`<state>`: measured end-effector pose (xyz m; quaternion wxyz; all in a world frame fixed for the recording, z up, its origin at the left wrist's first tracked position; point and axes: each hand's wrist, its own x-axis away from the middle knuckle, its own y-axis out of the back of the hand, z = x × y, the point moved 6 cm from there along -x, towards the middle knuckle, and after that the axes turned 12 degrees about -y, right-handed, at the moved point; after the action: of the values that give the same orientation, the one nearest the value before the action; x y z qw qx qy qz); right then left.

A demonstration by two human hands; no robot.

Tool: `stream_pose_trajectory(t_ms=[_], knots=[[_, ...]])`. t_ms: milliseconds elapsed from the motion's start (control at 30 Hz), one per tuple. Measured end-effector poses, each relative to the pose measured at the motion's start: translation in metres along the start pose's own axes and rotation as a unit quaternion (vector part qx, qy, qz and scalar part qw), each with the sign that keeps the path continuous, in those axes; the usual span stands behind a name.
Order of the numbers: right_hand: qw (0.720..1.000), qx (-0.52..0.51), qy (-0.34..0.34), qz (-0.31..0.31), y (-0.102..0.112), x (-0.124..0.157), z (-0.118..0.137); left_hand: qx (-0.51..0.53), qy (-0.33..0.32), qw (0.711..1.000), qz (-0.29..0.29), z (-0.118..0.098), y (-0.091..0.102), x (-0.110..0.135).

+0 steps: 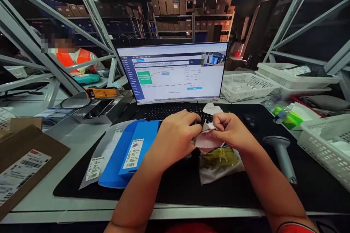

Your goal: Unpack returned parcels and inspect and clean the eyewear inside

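Note:
My left hand (175, 134) and my right hand (228, 129) meet over the black desk mat (169, 185), both pinching a small pale pink cloth (205, 142) with a zigzag edge. Directly below the hands lies a clear bag with yellow-lensed glasses (218, 160) inside. To the left of my left hand sit a blue box (138, 149) with a white label and a blue pouch (115, 167) under it. A laptop (173, 72) stands open behind the hands, its keyboard partly hidden by them.
A grey barcode scanner (281, 153) lies at the right on the mat. White baskets (246, 85) stand at the right and back right. A cardboard parcel (24, 160) rests at the left. A person in an orange vest (73, 58) sits behind the metal frame.

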<state>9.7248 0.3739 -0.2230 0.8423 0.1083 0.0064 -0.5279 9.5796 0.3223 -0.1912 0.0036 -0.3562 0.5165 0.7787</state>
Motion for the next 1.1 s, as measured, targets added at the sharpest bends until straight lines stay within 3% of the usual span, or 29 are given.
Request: stream_pose_trajectory(t_ms=[167,233,467,567,667,833,933,1100], knots=[[0.987,0.019,-0.054,0.151,0.022,0.002,-0.005,0.012,-0.004,1.000,-0.019,0.000,0.004,0.004],[0.983,0.026,-0.066,0.169,0.031,0.002,-0.006,0.008,-0.003,1.000,-0.028,-0.001,0.003,0.002],[0.995,0.054,-0.035,0.079,0.022,0.000,0.001,-0.052,-0.065,0.997,0.006,-0.023,-0.026,-0.016],[0.994,0.037,-0.044,0.092,0.027,0.001,0.000,-0.047,-0.073,0.996,-0.037,-0.024,-0.028,-0.019],[0.991,-0.030,-0.068,0.111,0.045,0.000,-0.003,-0.019,-0.055,0.995,-0.082,-0.019,-0.021,-0.017],[0.990,-0.132,-0.042,0.022,0.065,-0.011,-0.005,-0.030,-0.021,0.990,-0.139,-0.009,-0.013,-0.015],[0.989,-0.143,-0.039,-0.018,0.064,-0.014,-0.006,-0.044,-0.022,0.992,-0.114,-0.005,-0.020,-0.016],[0.987,-0.134,-0.061,-0.060,0.064,-0.015,-0.007,-0.055,-0.077,0.994,-0.054,-0.003,-0.030,-0.017]])
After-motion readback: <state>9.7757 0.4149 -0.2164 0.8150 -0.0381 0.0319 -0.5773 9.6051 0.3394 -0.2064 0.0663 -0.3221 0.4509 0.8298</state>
